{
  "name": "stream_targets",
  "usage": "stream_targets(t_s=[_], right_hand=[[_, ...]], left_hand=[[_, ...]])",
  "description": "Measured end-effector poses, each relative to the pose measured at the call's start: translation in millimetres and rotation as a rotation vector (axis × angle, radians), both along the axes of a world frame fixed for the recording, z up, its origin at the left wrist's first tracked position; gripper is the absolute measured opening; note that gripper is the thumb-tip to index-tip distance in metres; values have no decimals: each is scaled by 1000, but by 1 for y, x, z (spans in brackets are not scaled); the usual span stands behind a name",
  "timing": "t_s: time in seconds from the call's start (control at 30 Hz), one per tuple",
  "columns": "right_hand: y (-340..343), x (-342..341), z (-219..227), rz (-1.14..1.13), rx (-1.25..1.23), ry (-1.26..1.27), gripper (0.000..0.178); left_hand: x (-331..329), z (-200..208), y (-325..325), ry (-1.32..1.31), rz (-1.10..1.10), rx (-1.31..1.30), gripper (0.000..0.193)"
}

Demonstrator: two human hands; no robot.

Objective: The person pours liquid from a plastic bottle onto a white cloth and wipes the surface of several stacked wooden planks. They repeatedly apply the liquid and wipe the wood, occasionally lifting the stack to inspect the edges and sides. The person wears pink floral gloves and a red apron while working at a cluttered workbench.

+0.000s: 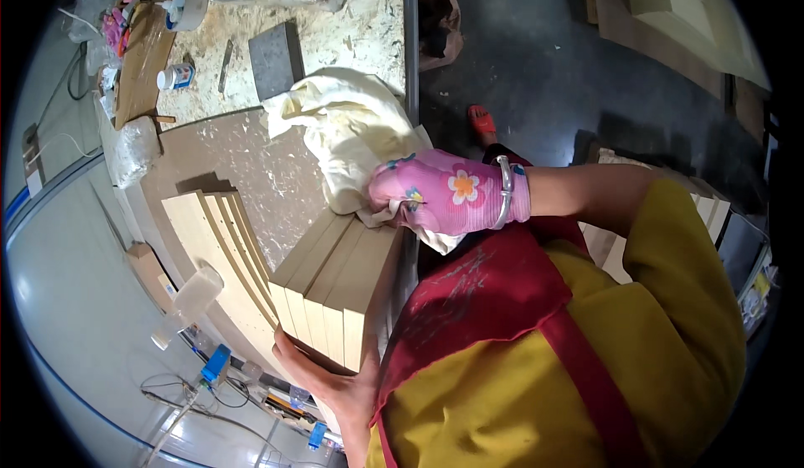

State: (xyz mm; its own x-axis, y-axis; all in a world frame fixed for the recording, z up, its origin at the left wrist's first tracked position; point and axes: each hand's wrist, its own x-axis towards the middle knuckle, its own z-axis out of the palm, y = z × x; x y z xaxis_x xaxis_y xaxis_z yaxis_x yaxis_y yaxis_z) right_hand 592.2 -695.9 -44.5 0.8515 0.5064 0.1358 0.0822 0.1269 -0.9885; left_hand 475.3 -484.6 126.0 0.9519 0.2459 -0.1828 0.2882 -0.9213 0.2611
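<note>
My right hand (431, 191), in a pink flowered glove with a metal bangle at the wrist, is closed on a bunched cream cloth (347, 124). The cloth rests against the far end of a stack of pale wooden boards (327, 275) standing side by side on the workbench. At the near end of that stack, my bare left hand (331, 380) is wrapped round the boards; most of its fingers are hidden beneath them. Left of it stands another row of thin pale boards (222, 250), the outermost with small holes along it.
On the workbench (360, 24) lie a grey block (275, 59), a narrow blade-like strip (225, 66), a small white bottle (176, 76) and a tape roll (188, 10). A clear plastic bottle (194, 296) is at the left edge. Stacked boards (670, 3) stand at the far right.
</note>
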Motion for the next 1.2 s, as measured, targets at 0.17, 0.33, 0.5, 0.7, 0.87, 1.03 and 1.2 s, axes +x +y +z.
stream_targets(t_s=[0.17,0.33,0.5,0.7,0.87,1.03,1.2], right_hand=[[4,5,-41,56,-357,-7,20],[2,8,9,28,-119,-15,22],[-7,14,-31,122,-241,-66,21],[1,17,-9,189,-76,139,12],[-16,12,-42,27,-280,89,22],[-62,51,-8,-163,-227,400,28],[-13,16,2,260,-12,112,26]], left_hand=[[2,1,-1,11,-35,28,105],[1,0,-1,14,-13,-7,104],[6,3,-9,36,64,-35,102],[5,2,-7,30,24,-20,103],[10,5,-12,48,28,-56,106],[4,5,-12,35,66,-50,104],[3,-1,-10,-13,57,-103,103]])
